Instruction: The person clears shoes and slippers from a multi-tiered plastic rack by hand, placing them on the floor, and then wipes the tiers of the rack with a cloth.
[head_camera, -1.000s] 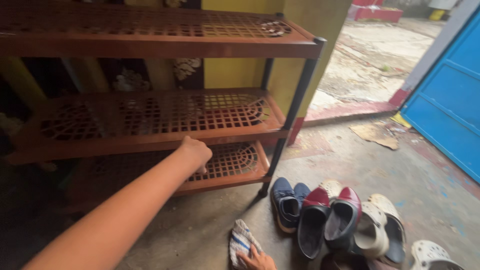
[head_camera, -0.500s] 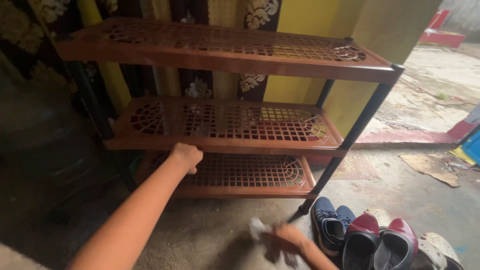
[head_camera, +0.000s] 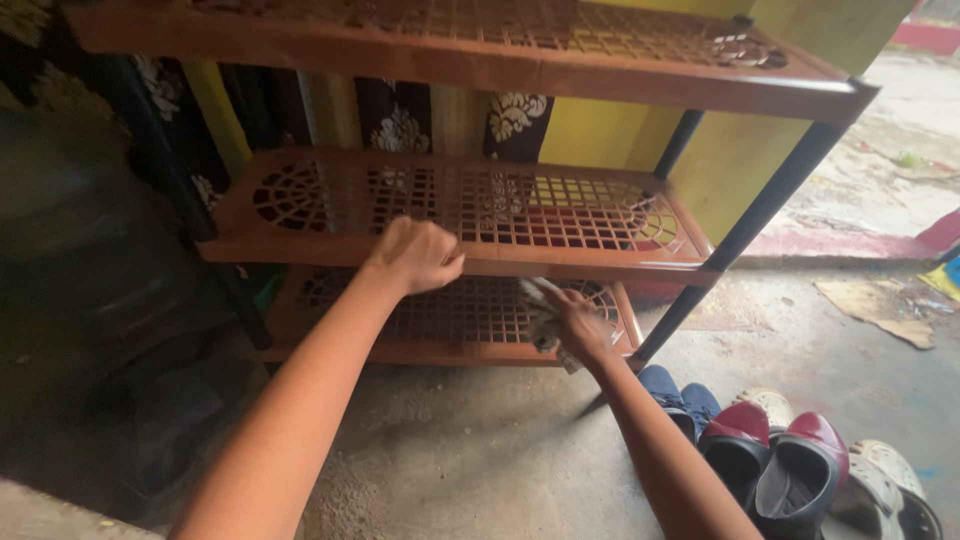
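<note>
A brown plastic rack with three lattice shelves fills the upper view; its middle shelf (head_camera: 620, 262) runs across the centre. My left hand (head_camera: 418, 254) grips the front edge of that middle shelf, fingers curled over it. My right hand (head_camera: 578, 322) holds a crumpled white cloth with blue stripes (head_camera: 541, 312) against the bottom shelf (head_camera: 450, 312), just under the middle shelf's front edge.
Black poles (head_camera: 745, 228) carry the rack at its corners. Several shoes lie on the concrete floor at lower right: a navy sneaker (head_camera: 680, 398), dark red slip-ons (head_camera: 790, 475), a beige clog (head_camera: 885, 495). A dark round container (head_camera: 70, 230) stands at left. Torn cardboard (head_camera: 880, 305) lies at right.
My right hand lifted the cloth from the floor up to the bottom shelf. My left hand stays on the middle shelf's edge. The view has moved closer and lower.
</note>
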